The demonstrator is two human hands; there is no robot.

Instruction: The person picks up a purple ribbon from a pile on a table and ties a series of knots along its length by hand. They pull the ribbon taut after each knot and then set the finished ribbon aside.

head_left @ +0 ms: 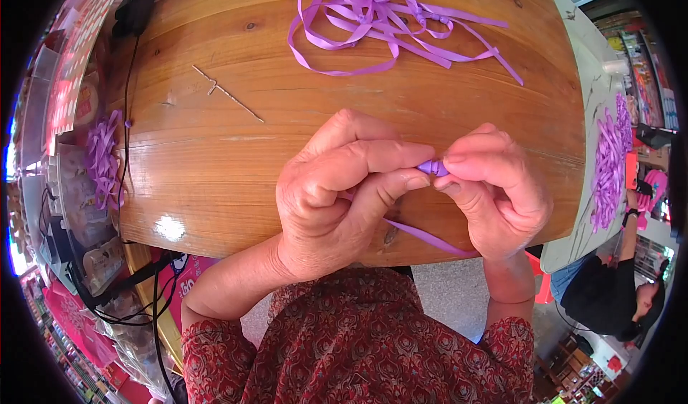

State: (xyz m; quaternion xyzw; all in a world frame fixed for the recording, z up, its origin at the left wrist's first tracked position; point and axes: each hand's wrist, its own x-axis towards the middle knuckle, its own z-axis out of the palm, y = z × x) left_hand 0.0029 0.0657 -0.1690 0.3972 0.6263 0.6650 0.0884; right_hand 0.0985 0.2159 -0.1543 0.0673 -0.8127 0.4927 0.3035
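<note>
Over the front part of the wooden table, my two hands meet at a small folded or knotted bit of purple ribbon [432, 167]. Thumb and forefinger of my left hand [337, 189] pinch its left end. The right end is pinched between the thumb and fingers of my right hand [498, 189]. A loose tail of ribbon [430, 238] hangs below the hands toward the table's front edge. Part of the ribbon is hidden behind my fingers. Farther back lies a tangled heap of purple ribbons [373, 17], some with small knots.
A thin metal wire tool [229, 94] lies on the wooden table [193, 160] at the left. Purple ribbon bunches hang over the left edge [105, 160] and lie on a pale table [611, 167] at the right. Black cables [127, 81] run down the left. Another person [605, 296] sits at the right.
</note>
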